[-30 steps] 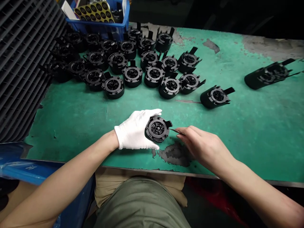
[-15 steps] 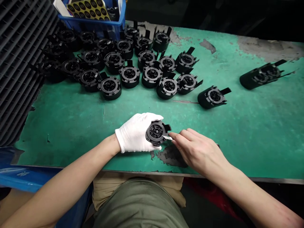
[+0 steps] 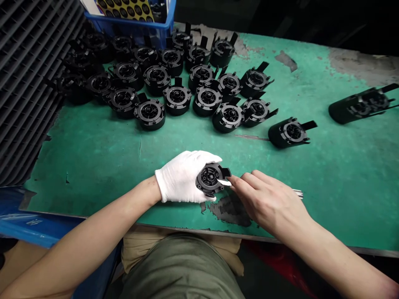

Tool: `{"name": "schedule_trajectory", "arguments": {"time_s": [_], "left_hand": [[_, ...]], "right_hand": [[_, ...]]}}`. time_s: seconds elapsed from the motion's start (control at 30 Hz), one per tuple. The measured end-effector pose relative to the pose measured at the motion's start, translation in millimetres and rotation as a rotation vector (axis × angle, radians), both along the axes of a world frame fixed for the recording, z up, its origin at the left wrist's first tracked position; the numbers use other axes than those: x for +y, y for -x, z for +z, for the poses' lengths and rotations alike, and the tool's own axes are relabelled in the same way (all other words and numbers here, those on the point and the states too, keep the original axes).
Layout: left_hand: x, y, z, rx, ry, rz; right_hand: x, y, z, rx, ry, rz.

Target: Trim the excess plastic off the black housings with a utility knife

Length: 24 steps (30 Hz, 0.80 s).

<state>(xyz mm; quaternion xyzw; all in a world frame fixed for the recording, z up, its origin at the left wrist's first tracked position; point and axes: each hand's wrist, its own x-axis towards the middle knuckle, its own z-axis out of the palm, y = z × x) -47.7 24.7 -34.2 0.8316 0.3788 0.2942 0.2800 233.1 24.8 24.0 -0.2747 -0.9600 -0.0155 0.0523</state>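
In a white glove, my left hand [image 3: 183, 176] wraps round a round black plastic housing [image 3: 209, 177], its ribbed end face turned up toward me. A dark tab sticks out from the housing's right side. My bare right hand [image 3: 268, 195] is closed on a knife [image 3: 224, 182] with a short pointed silver blade. The blade tip lies over the housing's face at its right side; whether it touches is too small to tell. Behind the hand the striped end of the handle shows, while the rest of it is hidden in my fist.
Several similar black housings [image 3: 177, 96] stand grouped at the back left of the green tabletop [image 3: 102, 153]. One housing [image 3: 291, 133] leans apart on the right, and a longer one [image 3: 358, 106] lies farther right. A blue bin [image 3: 134, 29] with sticker sheets [image 3: 126, 9] stands behind; a black slatted panel [image 3: 28, 83] borders the left.
The view has shifted, so the table and parts appear slightly farther right. The knife blade has turned a little on the housing's face, and more of its handle end shows behind my right hand.
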Motion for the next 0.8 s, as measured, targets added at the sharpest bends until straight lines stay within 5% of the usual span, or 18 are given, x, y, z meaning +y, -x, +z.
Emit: {"name": "schedule_trajectory", "arguments": {"time_s": [0.3, 0.5, 0.63, 0.8], "left_hand": [[-2.4, 1.4, -5.4, -0.008, -0.057, 0.011], [-5.6, -3.8, -5.1, 0.079, -0.037, 0.194], [-7.6, 5.0, 5.8, -0.006, -0.017, 0.035], [-10.8, 17.1, 13.4, -0.041, -0.007, -0.14]], "right_hand": [[0.9, -2.2, -9.0, 0.014, -0.044, -0.004], [6.0, -21.9, -7.1, 0.254, 0.178, -0.078], [9.9, -34.6, 0.0, 0.253, 0.271, -0.2], [12.5, -34.8, 1.5, 0.156, 0.314, -0.112]]}}
